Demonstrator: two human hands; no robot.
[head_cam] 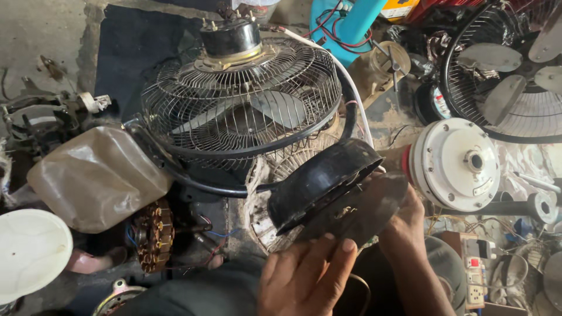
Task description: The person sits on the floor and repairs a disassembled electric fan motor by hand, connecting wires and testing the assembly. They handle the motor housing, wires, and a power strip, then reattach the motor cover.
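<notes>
Caged fan (243,102): the largest piece, lying face-down in the middle of the cluttered floor, motor housing (230,38) uppermost; wire guard and blades are whole, and its black tubular stand curves from under the guard toward the lower right.

Round black base (325,184): it sits at the end of that stand, lifted off the floor and tilted, underside toward the camera. Its flat face looks down and to the right; the long axis of the stand it caps runs from the lower right up and left to the cage.

Base plate (366,210): a dark flat disc lying against the base's underside, slightly off-centre, not seated flush as far as I can tell.

Progress: judging by how things lie, the fan head is assembled and the work is at the foot; the plate looks partly on or partly off, and no fasteners are visible in it.

Left hand (307,278): fingers spread flat under the lower edge of the plate, pressing or supporting it, not wrapped round anything.

Right hand (407,225): cupped at the plate's right rim, fingers hidden behind it, so whether it grips is unclear.

White motor drum (453,164): just right of the base, apart from it.

Copper-wound stator (153,234): on the floor at lower left, well apart.
</notes>
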